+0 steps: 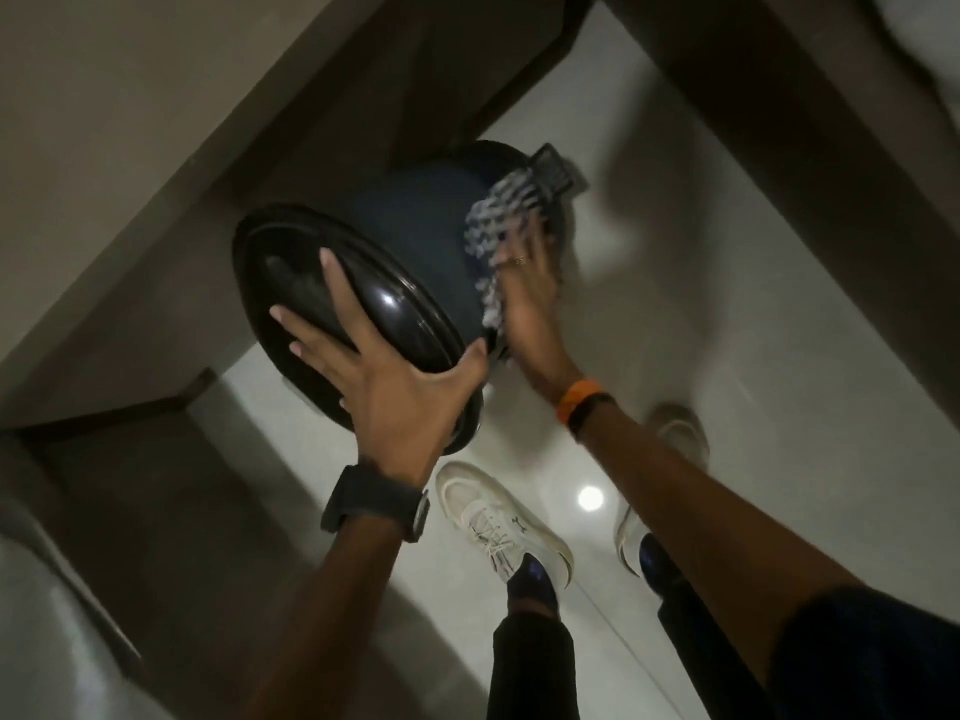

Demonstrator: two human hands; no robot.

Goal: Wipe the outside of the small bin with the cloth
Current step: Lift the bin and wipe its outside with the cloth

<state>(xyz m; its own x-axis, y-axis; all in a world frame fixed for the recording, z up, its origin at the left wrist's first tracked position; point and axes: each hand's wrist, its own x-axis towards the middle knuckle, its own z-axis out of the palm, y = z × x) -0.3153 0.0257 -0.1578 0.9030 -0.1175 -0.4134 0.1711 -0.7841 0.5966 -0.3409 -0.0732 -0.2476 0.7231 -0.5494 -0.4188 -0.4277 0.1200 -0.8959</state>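
The small dark blue bin (410, 220) stands tilted on the pale floor, its glossy black lid (311, 283) facing me. My left hand (384, 376) is spread over the lid and grips its near rim. A black pedal (556, 171) sticks out at the bin's base. My right hand (530, 298) presses a black-and-white patterned cloth (496, 226) flat against the bin's right side. Motion blur smears the right hand and the cloth.
A brown wall edge and door frame (322, 127) run close behind the bin. My feet in white shoes (498, 522) stand on the shiny tiled floor (727, 356) just below the bin. A dark brown panel (779, 96) crosses the upper right.
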